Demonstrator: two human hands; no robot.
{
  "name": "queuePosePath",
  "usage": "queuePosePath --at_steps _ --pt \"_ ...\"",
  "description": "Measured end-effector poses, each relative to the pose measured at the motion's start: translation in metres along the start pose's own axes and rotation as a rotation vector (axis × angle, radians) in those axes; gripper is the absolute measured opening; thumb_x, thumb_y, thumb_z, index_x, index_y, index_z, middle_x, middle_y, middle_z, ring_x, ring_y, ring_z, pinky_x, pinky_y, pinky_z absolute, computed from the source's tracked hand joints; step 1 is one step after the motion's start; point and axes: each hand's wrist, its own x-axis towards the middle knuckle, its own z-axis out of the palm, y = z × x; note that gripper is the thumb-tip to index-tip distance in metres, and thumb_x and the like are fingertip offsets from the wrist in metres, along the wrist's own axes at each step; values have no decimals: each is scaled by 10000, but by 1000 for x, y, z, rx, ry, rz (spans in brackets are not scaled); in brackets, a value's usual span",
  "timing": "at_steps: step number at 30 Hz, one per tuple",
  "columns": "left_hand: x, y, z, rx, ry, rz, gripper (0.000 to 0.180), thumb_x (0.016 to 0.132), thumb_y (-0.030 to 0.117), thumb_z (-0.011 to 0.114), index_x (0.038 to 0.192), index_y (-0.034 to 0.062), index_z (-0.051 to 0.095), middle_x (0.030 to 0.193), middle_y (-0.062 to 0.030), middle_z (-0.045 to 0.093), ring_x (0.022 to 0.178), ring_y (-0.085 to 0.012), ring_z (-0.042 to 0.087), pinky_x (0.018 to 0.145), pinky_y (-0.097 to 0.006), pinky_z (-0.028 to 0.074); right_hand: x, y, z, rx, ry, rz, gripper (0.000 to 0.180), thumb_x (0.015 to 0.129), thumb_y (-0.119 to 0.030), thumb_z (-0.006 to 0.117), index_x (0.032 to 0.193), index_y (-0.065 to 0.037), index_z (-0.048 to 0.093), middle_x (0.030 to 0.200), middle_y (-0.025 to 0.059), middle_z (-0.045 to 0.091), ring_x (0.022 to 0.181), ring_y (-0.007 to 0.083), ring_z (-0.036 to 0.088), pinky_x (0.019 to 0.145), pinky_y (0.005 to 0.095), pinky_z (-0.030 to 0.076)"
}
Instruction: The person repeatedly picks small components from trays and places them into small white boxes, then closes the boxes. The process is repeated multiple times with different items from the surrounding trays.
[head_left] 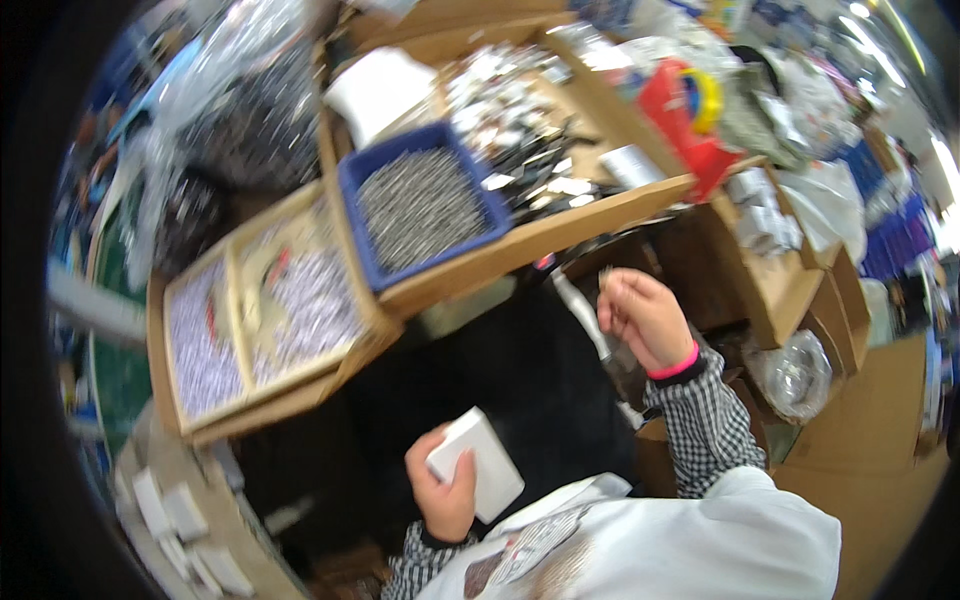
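In my left hand (442, 492) is a flat white box (485, 465), gripped between thumb and fingers and tilted. My right hand (642, 315) is raised to the right, below the front edge of a cardboard tray (600, 212). Its fingertips are pinched together; a tiny thing may be between them, but blur hides what it is. A blue bin (362, 225) full of small thin metal pieces stands at the tray's left front. Behind it lie a heap of small white and black pieces (520, 120) and a white bag-like item (378, 92).
At left, a divided shallow box (235, 310) holds many small pale lilac pieces. Several white flat boxes (185, 510) lie at the lower left. A red holder (685, 125) with a yellow ring stands at the tray's right, and an open carton (785, 290) of small white boxes beyond it.
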Motion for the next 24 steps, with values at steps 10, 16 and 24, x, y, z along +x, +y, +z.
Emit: queuePosePath --at_steps 10,16,24 --pt "-2 2 1 -31 3 74 402 857 0 580 1206 44 385 1160 -167 557 989 -233 593 826 -328 490 -69 80 102 213 -228 439 416 903 -52 570 1285 -52 405 825 96 630 751 159 625 690 252 515" --pt "-3 6 -9 55 -51 97 475 843 19 571 1265 40 356 1158 -183 561 954 -257 618 795 -351 503 -70 88 109 144 -242 436 302 902 -41 569 1182 -50 458 819 90 624 726 134 616 649 241 504" --pt "7 18 -17 197 -81 184 563 761 15 623 1272 45 388 1077 -182 579 841 -295 641 680 -351 535 -70 86 112 57 -235 449 316 892 -79 597 1163 -3 454 862 113 643 755 126 621 657 233 497"
